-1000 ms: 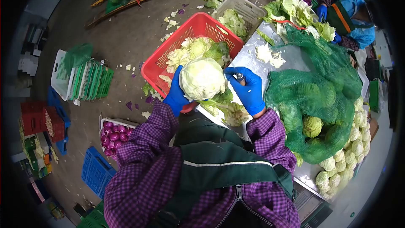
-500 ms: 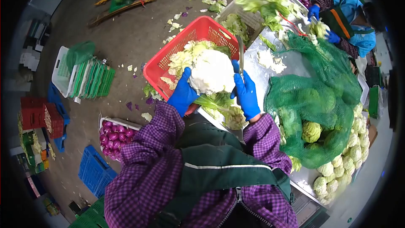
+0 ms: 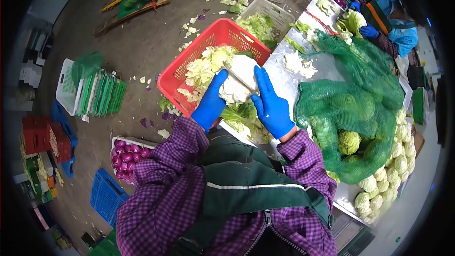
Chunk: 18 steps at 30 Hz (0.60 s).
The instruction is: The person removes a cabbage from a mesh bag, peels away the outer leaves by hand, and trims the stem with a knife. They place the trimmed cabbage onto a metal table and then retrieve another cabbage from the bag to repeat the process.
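Observation:
A white cauliflower is held between both blue-gloved hands over the near right side of a red crate. My left hand supports its left side, the fingers pressed against it. Across the white head lies a knife blade, slanting down toward my right hand. That hand is closed around the knife at the cauliflower's right side; the handle is hidden. Pale leaves lie in the crate, and green leaves are just below the cauliflower.
Green net bags of cabbages cover the metal table at right, beside stacked pale cabbages. A co-worker handles leafy produce at upper right. Beyond the red crate stands a white crate. Purple onions sit at lower left.
The knife blade has swung from upright at the cauliflower's right to lying across it. My right hand has turned with it. The co-worker's leafy vegetable has shifted left.

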Available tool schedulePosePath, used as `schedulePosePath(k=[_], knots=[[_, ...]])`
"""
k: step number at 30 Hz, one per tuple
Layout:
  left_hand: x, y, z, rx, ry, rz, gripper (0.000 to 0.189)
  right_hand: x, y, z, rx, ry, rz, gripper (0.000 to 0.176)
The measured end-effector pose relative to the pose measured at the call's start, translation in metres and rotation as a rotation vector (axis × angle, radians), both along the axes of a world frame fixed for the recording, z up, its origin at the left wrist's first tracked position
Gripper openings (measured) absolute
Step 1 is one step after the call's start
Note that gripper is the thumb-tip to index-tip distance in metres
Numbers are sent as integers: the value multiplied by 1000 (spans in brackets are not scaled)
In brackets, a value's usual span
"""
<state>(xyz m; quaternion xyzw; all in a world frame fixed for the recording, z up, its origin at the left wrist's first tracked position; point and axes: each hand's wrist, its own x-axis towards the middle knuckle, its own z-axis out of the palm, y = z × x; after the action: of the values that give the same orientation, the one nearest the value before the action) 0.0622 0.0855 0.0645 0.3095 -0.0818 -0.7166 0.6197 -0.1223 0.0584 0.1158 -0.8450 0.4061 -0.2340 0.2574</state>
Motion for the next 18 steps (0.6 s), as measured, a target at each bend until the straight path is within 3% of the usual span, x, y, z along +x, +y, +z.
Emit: schedulePosePath(k=[4,6,7,8,11,13,16,17,18], knots=[[-13,1,3,22,88,39,52,11,-7,-14,-132,-24,-171,57],[-21,7,9,-32,-253,88,51,11,-20,-20,72,-294,-421,47],[-19,8,5,-76,-199,63,53,12,-30,-21,-11,-490,-421,39],[-16,9,2,-77,-202,63,53,6,-34,-20,144,-524,-419,40],[-8,12,3,-179,-272,-39,60,-1,-48,-18,212,-548,-409,40],[3,14,11,-322,-241,-151,68,-7,-57,-26,473,-675,-461,40],[17,17,28,-434,-292,-188,70,-22,-71,-30,559,-747,-527,48],[15,16,28,-414,-249,-133,70,-24,-75,-34,550,-736,-548,37],[20,20,1,-401,-251,-130,70,-29,-78,-36,588,-726,-504,43]])
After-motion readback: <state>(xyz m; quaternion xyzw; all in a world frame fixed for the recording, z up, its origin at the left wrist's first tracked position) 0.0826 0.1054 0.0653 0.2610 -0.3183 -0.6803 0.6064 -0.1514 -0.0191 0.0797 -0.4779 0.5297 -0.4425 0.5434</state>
